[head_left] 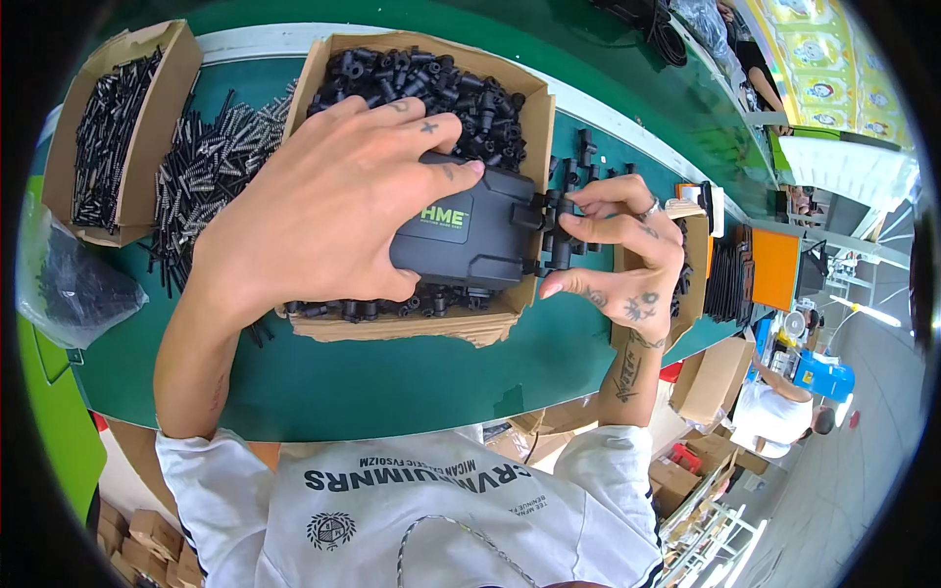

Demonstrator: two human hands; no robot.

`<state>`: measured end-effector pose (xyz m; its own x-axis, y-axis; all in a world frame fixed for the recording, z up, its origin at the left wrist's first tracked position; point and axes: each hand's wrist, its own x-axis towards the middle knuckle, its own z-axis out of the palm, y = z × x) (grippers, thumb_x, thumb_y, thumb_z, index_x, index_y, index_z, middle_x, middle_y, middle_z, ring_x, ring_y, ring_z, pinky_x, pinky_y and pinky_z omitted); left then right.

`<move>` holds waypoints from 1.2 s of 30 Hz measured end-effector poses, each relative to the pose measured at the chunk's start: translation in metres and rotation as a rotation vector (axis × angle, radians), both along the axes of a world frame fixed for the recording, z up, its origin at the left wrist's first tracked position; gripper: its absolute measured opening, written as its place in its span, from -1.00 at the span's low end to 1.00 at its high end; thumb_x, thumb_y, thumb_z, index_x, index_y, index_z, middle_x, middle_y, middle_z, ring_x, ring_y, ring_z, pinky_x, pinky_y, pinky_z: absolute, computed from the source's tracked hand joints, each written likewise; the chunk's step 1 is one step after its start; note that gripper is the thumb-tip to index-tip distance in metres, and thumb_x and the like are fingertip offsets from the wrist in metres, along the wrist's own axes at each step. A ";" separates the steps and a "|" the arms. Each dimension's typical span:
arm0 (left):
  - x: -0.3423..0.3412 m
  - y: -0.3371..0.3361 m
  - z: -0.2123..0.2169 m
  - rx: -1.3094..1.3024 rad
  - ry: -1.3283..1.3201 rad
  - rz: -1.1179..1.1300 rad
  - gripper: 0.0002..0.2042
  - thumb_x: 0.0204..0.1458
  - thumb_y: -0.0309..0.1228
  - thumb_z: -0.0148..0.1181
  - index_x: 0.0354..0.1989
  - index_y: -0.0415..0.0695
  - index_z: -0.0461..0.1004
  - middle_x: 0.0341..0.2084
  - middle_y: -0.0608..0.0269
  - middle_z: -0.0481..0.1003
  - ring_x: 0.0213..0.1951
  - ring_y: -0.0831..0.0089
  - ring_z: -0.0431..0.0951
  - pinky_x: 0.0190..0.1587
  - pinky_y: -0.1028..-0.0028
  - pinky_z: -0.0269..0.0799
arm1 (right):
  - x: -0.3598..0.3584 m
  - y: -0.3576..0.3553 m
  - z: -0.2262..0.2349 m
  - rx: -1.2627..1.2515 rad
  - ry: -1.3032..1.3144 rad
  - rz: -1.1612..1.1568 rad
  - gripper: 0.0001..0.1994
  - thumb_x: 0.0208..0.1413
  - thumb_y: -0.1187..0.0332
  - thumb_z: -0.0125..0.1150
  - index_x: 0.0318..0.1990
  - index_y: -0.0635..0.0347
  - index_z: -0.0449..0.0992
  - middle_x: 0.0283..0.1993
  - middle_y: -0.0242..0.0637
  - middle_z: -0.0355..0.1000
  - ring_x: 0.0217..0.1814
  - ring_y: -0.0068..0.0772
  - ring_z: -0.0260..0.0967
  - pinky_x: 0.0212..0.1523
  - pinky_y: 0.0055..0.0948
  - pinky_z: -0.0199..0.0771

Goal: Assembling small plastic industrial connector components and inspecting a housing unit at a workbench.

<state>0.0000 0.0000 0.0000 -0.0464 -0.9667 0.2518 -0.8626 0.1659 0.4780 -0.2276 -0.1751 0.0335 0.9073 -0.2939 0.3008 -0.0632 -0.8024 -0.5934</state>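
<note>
My left hand (323, 201) grips a dark grey plastic case (480, 245) with green lettering, fingers over its far edge and thumb at its near edge. The case is held above an open cardboard box (421, 331) of black plastic fittings (431, 83). At the right end of the case, my right hand (632, 250) is closed on a black plastic bracket (558, 233), fingers at its far part and thumb near its lower end. The bracket touches the case's end. The case's underside is hidden.
Black and silver screws (211, 157) lie loose at left, beside a screw box (147, 147) and a clear plastic bag (83, 279). Loose black fittings (586, 147) and a smaller box (698, 255) are at right. A person in white (769, 412) is farther right.
</note>
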 end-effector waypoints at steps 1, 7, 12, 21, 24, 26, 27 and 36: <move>-0.001 0.000 -0.001 -0.026 -0.006 -0.001 -0.23 -0.53 -0.33 0.49 0.11 -0.06 0.51 -0.05 0.19 0.40 0.03 0.15 0.39 0.09 0.19 0.32 | 0.000 -0.001 0.002 -0.024 0.018 0.011 -0.46 -0.61 0.20 0.66 -0.30 0.17 0.70 -0.11 -0.30 0.51 -0.26 -0.37 0.42 -0.22 -0.43 0.54; 0.004 0.003 -0.006 -0.068 -0.015 -0.025 -0.23 -0.52 -0.34 0.50 0.11 -0.10 0.50 -0.04 0.18 0.39 0.04 0.13 0.38 0.10 0.20 0.31 | 0.002 0.005 -0.004 0.031 0.065 -0.033 -0.43 -0.66 0.20 0.66 -0.29 0.16 0.70 -0.14 -0.32 0.48 -0.27 -0.50 0.39 -0.24 -0.47 0.51; 0.003 0.001 -0.008 -0.081 0.010 -0.032 -0.22 -0.51 -0.34 0.50 0.12 -0.10 0.49 -0.02 0.16 0.39 0.06 0.12 0.37 0.11 0.20 0.30 | -0.007 -0.004 -0.026 0.185 -0.069 -0.004 -0.34 -0.72 0.20 0.68 -0.22 0.22 0.70 -0.13 -0.31 0.47 -0.28 -0.54 0.37 -0.27 -0.52 0.43; 0.002 0.002 -0.008 -0.052 0.005 -0.022 -0.22 -0.51 -0.35 0.50 0.12 -0.06 0.49 -0.01 0.17 0.39 0.06 0.12 0.37 0.12 0.18 0.28 | -0.011 -0.002 -0.029 0.330 -0.059 0.005 -0.71 -0.11 0.47 0.51 -0.18 0.38 0.65 -0.31 -0.14 0.54 -0.35 -0.40 0.42 -0.33 -0.51 0.39; 0.002 0.002 -0.007 -0.046 0.014 -0.014 -0.23 -0.51 -0.35 0.50 0.12 -0.06 0.50 -0.01 0.17 0.39 0.07 0.13 0.37 0.12 0.18 0.28 | -0.010 0.007 -0.031 0.463 -0.066 -0.083 -0.75 -0.08 0.51 0.48 -0.20 0.40 0.64 -0.32 -0.15 0.54 -0.35 -0.40 0.41 -0.34 -0.50 0.38; 0.003 0.002 -0.007 -0.050 0.014 -0.015 -0.24 -0.51 -0.35 0.50 0.11 -0.07 0.50 -0.01 0.17 0.39 0.07 0.13 0.37 0.12 0.19 0.28 | -0.008 0.007 -0.038 0.470 -0.121 -0.068 -0.76 -0.06 0.53 0.47 -0.21 0.41 0.64 -0.33 -0.16 0.54 -0.36 -0.41 0.40 -0.34 -0.50 0.37; 0.003 0.001 -0.006 -0.050 0.017 -0.018 -0.24 -0.51 -0.35 0.50 0.11 -0.07 0.50 -0.01 0.17 0.39 0.07 0.13 0.37 0.12 0.19 0.28 | -0.009 0.007 -0.040 0.470 -0.173 -0.056 -0.78 -0.05 0.54 0.46 -0.21 0.42 0.64 -0.33 -0.16 0.53 -0.36 -0.41 0.40 -0.34 -0.50 0.37; 0.006 -0.002 -0.005 -0.047 -0.013 -0.023 -0.23 -0.54 -0.36 0.49 0.09 -0.06 0.52 -0.04 0.19 0.40 0.04 0.13 0.38 0.09 0.20 0.29 | -0.011 0.010 -0.057 0.504 -0.220 -0.059 -0.73 -0.07 0.50 0.49 -0.19 0.40 0.63 -0.22 -0.17 0.47 -0.26 -0.43 0.35 -0.25 -0.53 0.34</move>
